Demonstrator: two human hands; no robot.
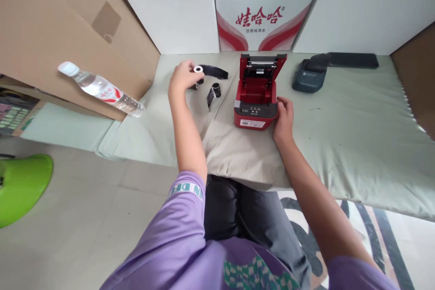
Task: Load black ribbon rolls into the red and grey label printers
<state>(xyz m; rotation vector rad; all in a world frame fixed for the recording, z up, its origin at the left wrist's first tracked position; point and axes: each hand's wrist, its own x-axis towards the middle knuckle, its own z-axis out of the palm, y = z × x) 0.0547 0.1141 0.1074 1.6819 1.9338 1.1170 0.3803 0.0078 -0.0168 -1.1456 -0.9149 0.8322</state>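
Observation:
A small red printer [255, 99] stands on the cloth-covered table with its lid tipped open toward the back. My right hand [284, 118] rests against its front right corner. My left hand [183, 77] reaches to the left of the printer and pinches a small white roll [198, 69] at its fingertips. Just under that hand lies a black roll, mostly hidden. A second black ribbon roll [215, 89] with a loose tail lies between my left hand and the printer, and a black strip [214, 71] curls behind it.
A dark grey printer [310, 77] and a flat black device [353, 60] sit at the back right. White cartons [263, 18] line the back wall. A large cardboard box [50, 31] and a water bottle [102, 89] are at left; a green stool [20, 186] is on the floor.

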